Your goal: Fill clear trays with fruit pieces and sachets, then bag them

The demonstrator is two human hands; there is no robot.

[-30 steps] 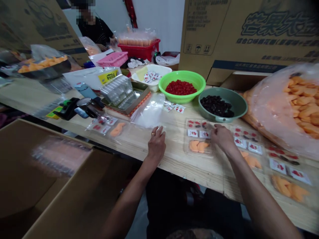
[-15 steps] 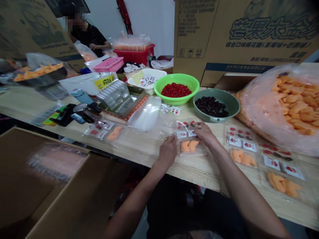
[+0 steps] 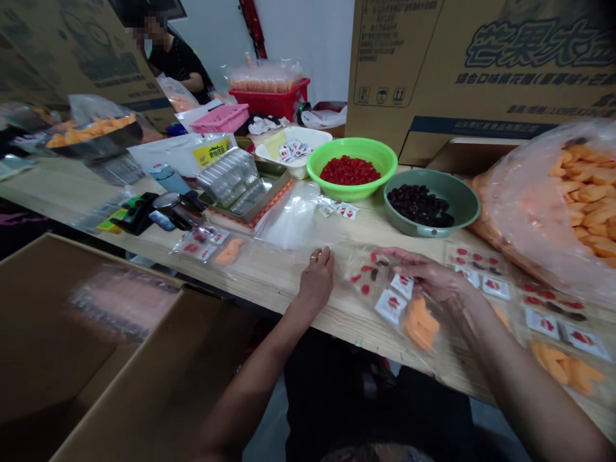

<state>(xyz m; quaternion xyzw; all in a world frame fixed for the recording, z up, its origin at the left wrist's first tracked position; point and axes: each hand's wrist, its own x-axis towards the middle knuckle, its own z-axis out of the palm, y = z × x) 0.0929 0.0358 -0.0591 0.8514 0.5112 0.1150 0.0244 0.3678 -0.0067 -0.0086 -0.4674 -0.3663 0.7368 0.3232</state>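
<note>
My right hand (image 3: 428,276) grips a clear packet (image 3: 359,305) by its right side and holds it tilted. Inside the packet show red and dark pieces, two white sachets (image 3: 391,306) and orange pieces (image 3: 421,324). To the left of it, my left hand (image 3: 317,277) is low over the table with its fingers curled together. What those fingers hold, if anything, cannot be made out. Flat clear bags (image 3: 283,224) lie just beyond it. Two more filled packets are partly behind my right hand and forearm, with sachets (image 3: 543,322) showing in one.
Beyond my hands stand a green bowl (image 3: 389,156) of red pieces and a grey-green bowl (image 3: 469,202) of dark pieces. A big bag (image 3: 510,192) of orange pieces is at the right. An open carton (image 3: 110,375) stands lower left. A person (image 3: 180,67) sits at the back.
My right hand has lifted and turned the packet, bringing it right and nearer to me. The left hand no longer touches the packet's side. The view has shifted slightly.
</note>
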